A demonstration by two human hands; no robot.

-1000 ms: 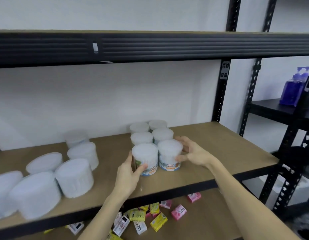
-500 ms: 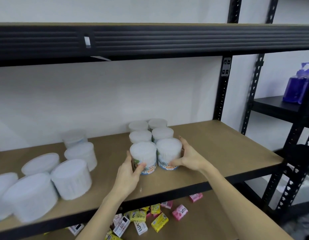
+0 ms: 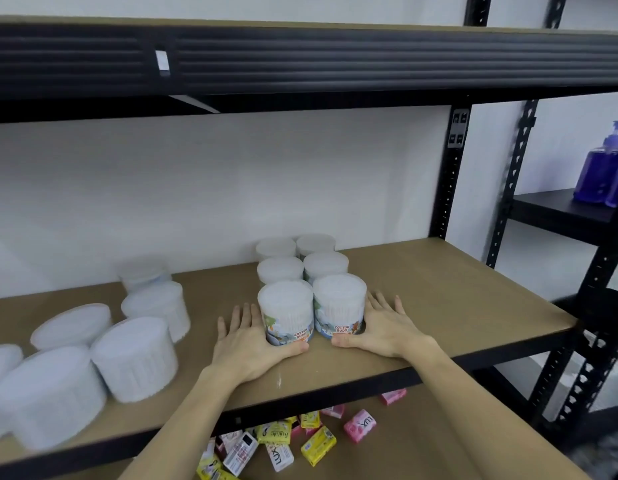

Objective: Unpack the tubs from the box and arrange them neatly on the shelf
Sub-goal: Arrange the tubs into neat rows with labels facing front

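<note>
Half a second earlier, both hands had curled around the two front tubs; now they lay flat and open on the shelf, palms down, gripping nothing. The left hand [image 3: 246,341] rested beside the front-left clear plastic tub of cotton buds [image 3: 286,315], its thumb touching the tub's base. The right hand [image 3: 382,329] mirrored it against the front-right clear plastic tub [image 3: 339,306], thumb at the base. The two tubs stood upright, touching side by side, and had not shifted.

Behind them, four more white-topped tubs [image 3: 302,259] stood in two tidy rows running back to the wall. To the left, well apart, a loose group of larger white round tubs [image 3: 134,367] sat scattered, some blurred.

The brown wooden shelf board [image 3: 439,292] sat in a black metal rack [image 3: 449,174] against a white wall. On the lower board lay a jumble of small pink, yellow and white soap packets [image 3: 286,441]. On a black shelf to the far right stood blue pump bottles [image 3: 603,168].
</note>
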